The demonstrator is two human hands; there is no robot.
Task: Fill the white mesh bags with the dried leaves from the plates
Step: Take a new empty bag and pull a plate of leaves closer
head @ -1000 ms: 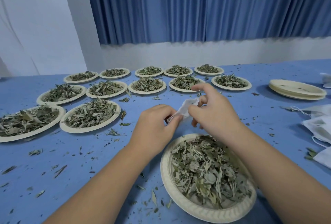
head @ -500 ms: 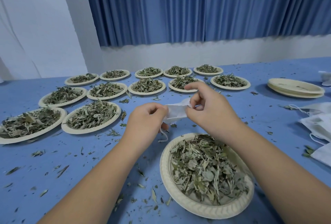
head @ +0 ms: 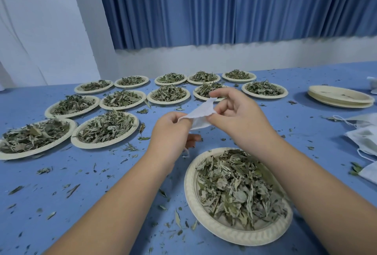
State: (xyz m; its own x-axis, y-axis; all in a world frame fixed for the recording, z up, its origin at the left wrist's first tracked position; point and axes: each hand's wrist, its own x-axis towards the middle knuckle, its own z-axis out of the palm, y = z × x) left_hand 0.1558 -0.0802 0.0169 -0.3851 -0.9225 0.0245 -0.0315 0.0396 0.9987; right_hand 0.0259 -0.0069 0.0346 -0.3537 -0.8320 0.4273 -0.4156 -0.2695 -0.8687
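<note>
Both hands hold a small white mesh bag (head: 201, 115) in the air above the blue table (head: 81, 183). My left hand (head: 170, 132) pinches its left edge and my right hand (head: 237, 115) pinches its right edge, so the bag is stretched between them. Its drawstring (head: 186, 152) dangles under the left hand. Just below the hands sits a cream paper plate (head: 216, 227) piled with dried leaves (head: 238, 187). My right forearm crosses over that plate's right side.
Several more plates of dried leaves (head: 105, 126) fill the left and far middle of the table. A stack of bare plates (head: 340, 96) stands at the far right. More white mesh bags (head: 365, 135) lie at the right edge. Leaf crumbs are scattered everywhere.
The bag was bunched between the hands close together; now the hands have drawn apart and risen slightly, spreading the bag wider.
</note>
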